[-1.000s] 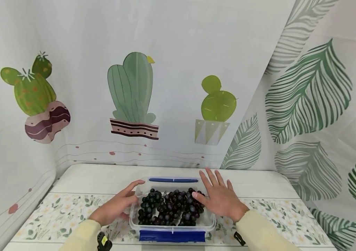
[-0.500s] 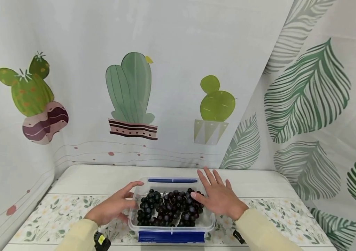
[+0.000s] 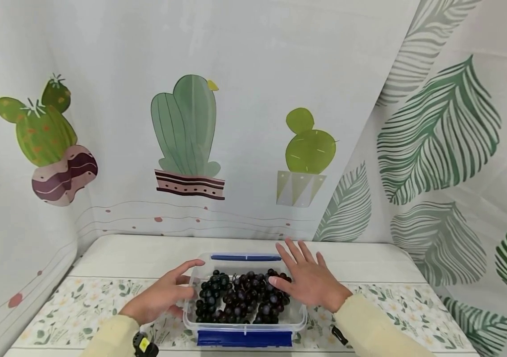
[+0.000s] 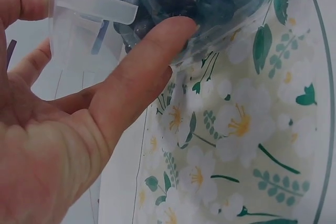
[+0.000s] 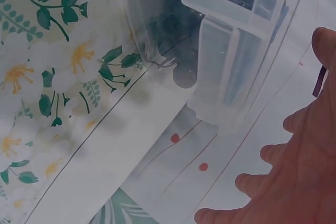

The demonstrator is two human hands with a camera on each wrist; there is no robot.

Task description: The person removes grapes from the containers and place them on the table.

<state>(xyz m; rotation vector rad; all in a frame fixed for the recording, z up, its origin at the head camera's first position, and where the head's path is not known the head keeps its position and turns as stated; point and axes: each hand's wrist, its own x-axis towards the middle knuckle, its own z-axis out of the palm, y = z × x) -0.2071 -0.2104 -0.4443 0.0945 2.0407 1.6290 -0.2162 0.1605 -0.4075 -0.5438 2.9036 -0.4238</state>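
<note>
A clear plastic food container (image 3: 244, 326) holds bunches of dark grapes (image 3: 246, 297). Blue clips (image 3: 244, 338) line its near and far sides. My left hand (image 3: 164, 295) is at the container's left wall, its thumb straight and pointing at the side. In the left wrist view the thumb (image 4: 142, 72) overlaps the wall below the grapes, and other fingers lie beyond a translucent side clip (image 4: 97, 8). Spread wide, my right hand (image 3: 311, 277) is over the right rim, palm down, with the thumb above the grapes. Its splayed fingers (image 5: 268, 187) show beside the container in the right wrist view.
Under the container lies a white table (image 3: 142, 243) with a flowered runner (image 3: 88, 302) across it. A white curtain (image 3: 253, 49) printed with cacti hangs behind, and a leaf-patterned one (image 3: 441, 134) stands at the right.
My right hand has shifted slightly left over the container's right side. The left hand stays at the left wall, and the grapes look the same.
</note>
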